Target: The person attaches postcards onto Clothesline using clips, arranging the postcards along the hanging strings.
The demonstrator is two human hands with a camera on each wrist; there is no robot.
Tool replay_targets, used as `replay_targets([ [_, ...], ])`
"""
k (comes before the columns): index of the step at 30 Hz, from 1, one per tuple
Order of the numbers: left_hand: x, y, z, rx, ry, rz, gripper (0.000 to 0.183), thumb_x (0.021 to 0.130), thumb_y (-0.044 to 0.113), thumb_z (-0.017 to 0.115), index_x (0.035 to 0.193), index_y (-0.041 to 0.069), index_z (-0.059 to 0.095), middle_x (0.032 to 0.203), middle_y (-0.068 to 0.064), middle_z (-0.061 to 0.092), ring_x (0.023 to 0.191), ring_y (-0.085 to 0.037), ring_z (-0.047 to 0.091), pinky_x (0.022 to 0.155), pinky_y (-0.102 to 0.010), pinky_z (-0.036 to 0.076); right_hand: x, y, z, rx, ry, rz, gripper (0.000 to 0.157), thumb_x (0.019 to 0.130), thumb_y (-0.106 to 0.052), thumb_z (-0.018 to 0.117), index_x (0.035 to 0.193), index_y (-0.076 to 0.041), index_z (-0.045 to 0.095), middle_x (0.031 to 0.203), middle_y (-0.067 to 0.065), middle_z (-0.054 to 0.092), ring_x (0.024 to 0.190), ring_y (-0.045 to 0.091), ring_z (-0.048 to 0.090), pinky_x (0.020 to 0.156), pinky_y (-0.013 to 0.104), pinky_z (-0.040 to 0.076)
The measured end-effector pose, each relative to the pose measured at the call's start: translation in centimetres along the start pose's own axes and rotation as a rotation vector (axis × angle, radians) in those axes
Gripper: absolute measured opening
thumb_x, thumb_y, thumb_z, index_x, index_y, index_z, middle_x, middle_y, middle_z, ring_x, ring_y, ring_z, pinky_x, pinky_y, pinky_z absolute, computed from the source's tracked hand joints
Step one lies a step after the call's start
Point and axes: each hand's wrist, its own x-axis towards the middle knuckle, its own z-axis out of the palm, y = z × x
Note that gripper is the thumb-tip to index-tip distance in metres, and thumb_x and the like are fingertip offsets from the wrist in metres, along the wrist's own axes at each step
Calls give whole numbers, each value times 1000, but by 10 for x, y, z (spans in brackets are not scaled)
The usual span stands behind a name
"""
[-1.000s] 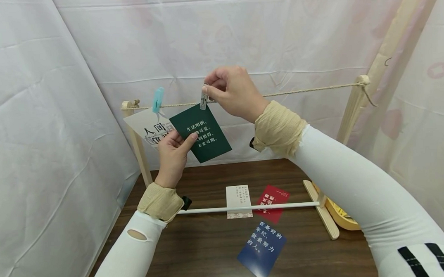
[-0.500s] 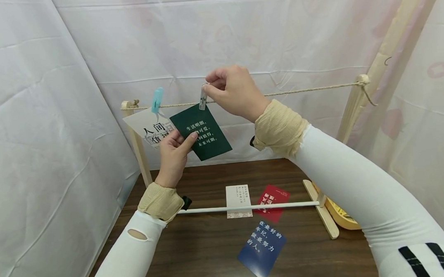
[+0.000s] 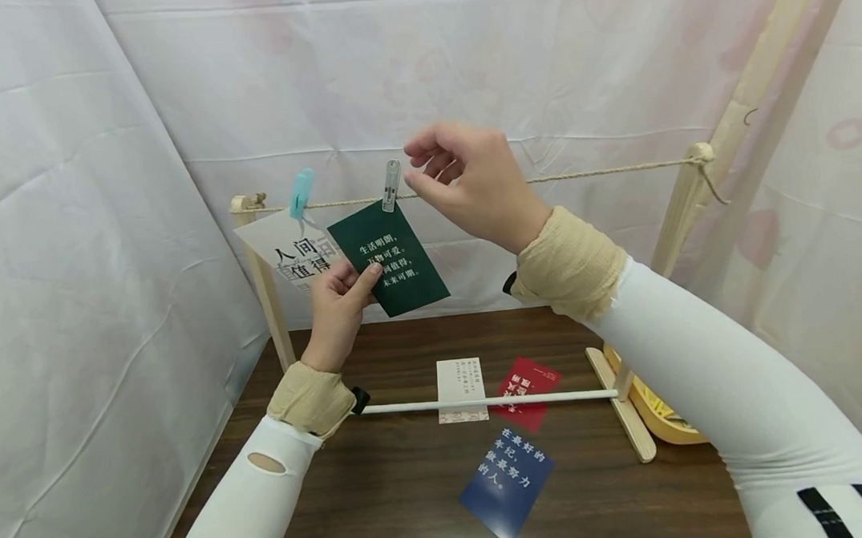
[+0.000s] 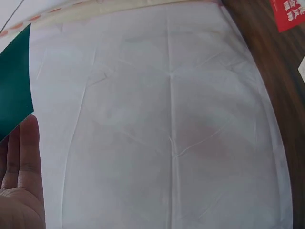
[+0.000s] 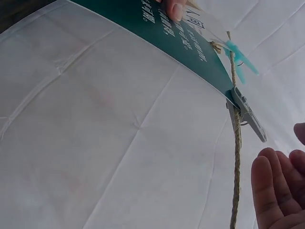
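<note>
My left hand (image 3: 337,313) pinches the left edge of a dark green card (image 3: 410,258) with white lettering, thumb on its front. A grey clothespin (image 3: 392,186) clips the card's top corner to a rope (image 3: 593,174); the right wrist view shows this clothespin (image 5: 245,112) biting both card and rope. Just right of the clothespin, my right hand (image 3: 470,179) hovers with loosely bent fingers and holds nothing. Further left on the rope, a light blue clothespin (image 3: 301,193) holds a white card (image 3: 285,235) with black lettering, partly behind the green card and left hand.
On the brown table (image 3: 382,480) lie a cream card (image 3: 460,380), a red card (image 3: 526,389) and a blue card (image 3: 508,486). A white rod (image 3: 552,398) crosses low between the wooden stand's posts (image 3: 677,210). A yellow container (image 3: 661,415) sits behind the right foot.
My right hand has let go of the grey clothespin and moved slightly right. The clothespin stays on the rope with the green card; my left hand still pinches the card.
</note>
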Motion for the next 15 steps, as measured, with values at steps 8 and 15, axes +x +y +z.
replay_targets([
  [8,-8,-3,3,72,16,-37,29,104,16,74,122,-6,75,100,7,84,90,-5,79,76,-24,64,-21,5,-4,17,3,-135,13,96,-1,77,107,5,78,95,15,81,79,21,74,75,18,58],
  [15,-13,-12,5,107,-12,-84,28,102,19,77,118,-4,76,103,-4,85,82,-9,79,75,-27,66,-44,16,-8,-6,-43,-154,15,93,0,81,107,5,78,93,15,81,75,19,73,73,16,58],
])
